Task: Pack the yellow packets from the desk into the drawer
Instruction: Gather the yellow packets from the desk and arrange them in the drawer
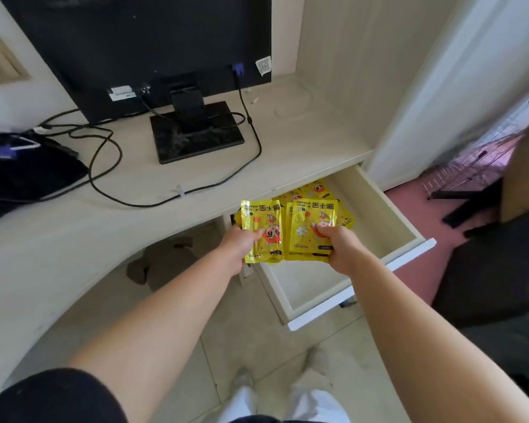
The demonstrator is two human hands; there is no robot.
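Note:
I hold yellow hand-warmer packets over the open white drawer (388, 227) that juts out under the desk's right end. My left hand (242, 239) grips a small stack of yellow packets (261, 219) at its lower left. My right hand (338, 244) grips another stack of packets (310, 218), thumb on top. The two stacks overlap in the middle. More yellow packets (316, 189) lie inside the drawer at its far end, partly hidden by the held ones.
On the pale desk (135, 221) stands a black monitor (153, 47) on a square base (196, 132), with black cables (104, 166) looping across. A dark bag (22, 169) lies at the left. A dark chair (495, 270) stands right of the drawer.

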